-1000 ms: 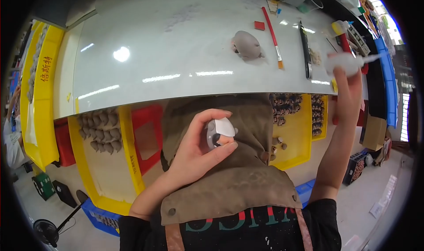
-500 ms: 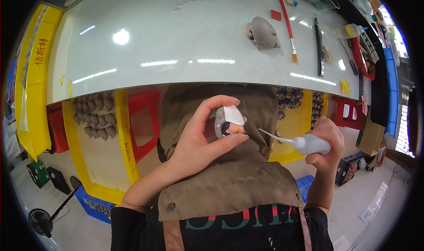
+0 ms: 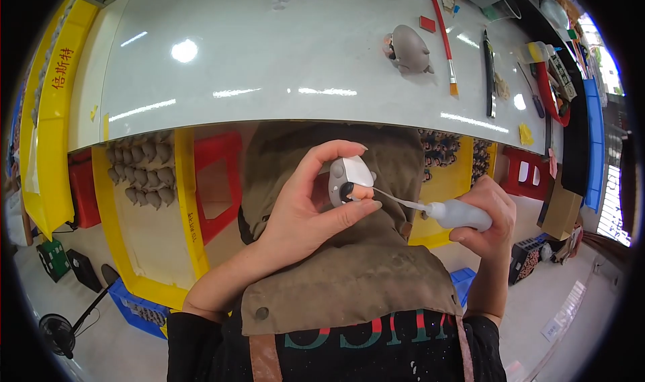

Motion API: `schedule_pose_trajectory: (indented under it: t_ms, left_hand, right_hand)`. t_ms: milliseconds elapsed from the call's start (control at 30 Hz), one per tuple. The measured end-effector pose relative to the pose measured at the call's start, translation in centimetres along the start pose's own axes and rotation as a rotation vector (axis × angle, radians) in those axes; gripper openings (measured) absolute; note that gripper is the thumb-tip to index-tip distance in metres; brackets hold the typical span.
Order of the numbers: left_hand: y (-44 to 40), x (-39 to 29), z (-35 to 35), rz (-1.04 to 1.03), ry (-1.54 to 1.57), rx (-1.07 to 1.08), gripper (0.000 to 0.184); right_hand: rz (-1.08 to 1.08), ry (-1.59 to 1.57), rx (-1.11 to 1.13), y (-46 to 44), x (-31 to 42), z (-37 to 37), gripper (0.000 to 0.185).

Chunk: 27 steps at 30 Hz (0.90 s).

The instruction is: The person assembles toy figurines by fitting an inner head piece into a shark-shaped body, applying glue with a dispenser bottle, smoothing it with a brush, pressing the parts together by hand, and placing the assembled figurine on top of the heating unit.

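My left hand (image 3: 295, 200) holds a small grey figurine (image 3: 340, 175) above my lap, thumb below and fingers above it. The figurine has a flat white face on top and a peach and black part at its lower right. In my right hand (image 3: 489, 210) is a squeeze bottle (image 3: 460, 217) of pale translucent plastic, with a long thin curved nozzle (image 3: 396, 199). The nozzle's tip is at the right side of the figurine; I cannot tell whether it touches.
On the table (image 3: 222, 59) stand another grey figurine (image 3: 411, 49), a red-handled brush (image 3: 444, 43) and a black tool (image 3: 490, 73). Below are a yellow tray (image 3: 151, 247) with several grey pieces (image 3: 141, 167), a red stool (image 3: 218, 174) and another yellow tray (image 3: 437, 214) with small figures.
My right hand has moved left with the squeeze bottle, bringing its nozzle tip to the figurine's right side. The left hand has hardly moved. The view has shifted slightly.
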State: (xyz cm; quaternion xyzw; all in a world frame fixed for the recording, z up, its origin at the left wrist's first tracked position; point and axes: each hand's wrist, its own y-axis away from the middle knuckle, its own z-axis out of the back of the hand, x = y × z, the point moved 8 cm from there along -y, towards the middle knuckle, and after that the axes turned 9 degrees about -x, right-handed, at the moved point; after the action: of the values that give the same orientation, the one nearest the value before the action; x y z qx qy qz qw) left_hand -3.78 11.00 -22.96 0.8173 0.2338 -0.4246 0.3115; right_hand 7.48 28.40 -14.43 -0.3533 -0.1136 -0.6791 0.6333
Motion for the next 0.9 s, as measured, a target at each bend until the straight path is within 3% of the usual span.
schedule_pose_trajectory:
  t_ms: [900]
  left_hand:
    - [-0.13,0.16,0.2,0.016,-0.05,0.01,0.056]
  right_hand:
    - [0.018,0.037,0.024,-0.55,0.46,-0.44,0.048]
